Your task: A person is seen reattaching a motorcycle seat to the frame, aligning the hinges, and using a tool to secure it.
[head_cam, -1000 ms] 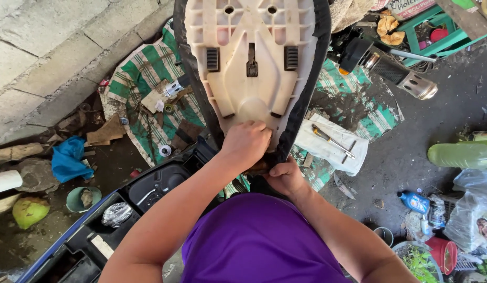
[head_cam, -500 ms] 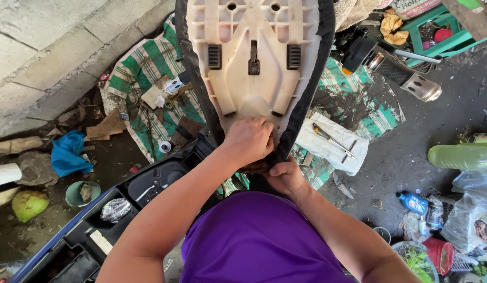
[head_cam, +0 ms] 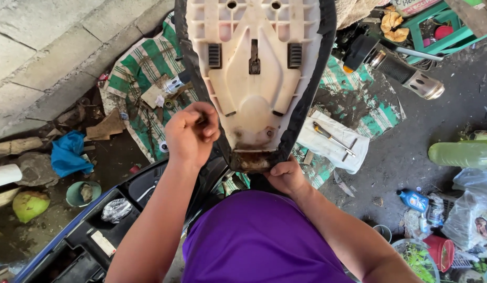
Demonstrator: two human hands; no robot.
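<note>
An upturned scooter seat (head_cam: 254, 68) stands raised in front of me, its beige plastic underside facing me inside a black cover rim. My right hand (head_cam: 288, 175) grips the seat's rusty lower end from below. My left hand (head_cam: 193, 133) hovers just left of that end, clear of the beige base, with its fingers curled into a loose fist; I cannot see anything in it. Below the seat lies the scooter's open storage compartment (head_cam: 96, 230), black inside a blue body. My purple shirt hides the area beneath my arms.
A green-and-white striped tarp (head_cam: 138, 68) lies under the seat. On the right are a white cloth (head_cam: 353, 152) bearing a screwdriver (head_cam: 327, 133), an exhaust muffler (head_cam: 406, 73), a green crate (head_cam: 437, 31) and bottles (head_cam: 461, 154). A blue rag (head_cam: 68, 152) and concrete wall (head_cam: 55, 47) are left.
My left hand has come off the seat's lower end and moved left and slightly up, fingers curled. My right hand keeps its grip at the bottom edge.
</note>
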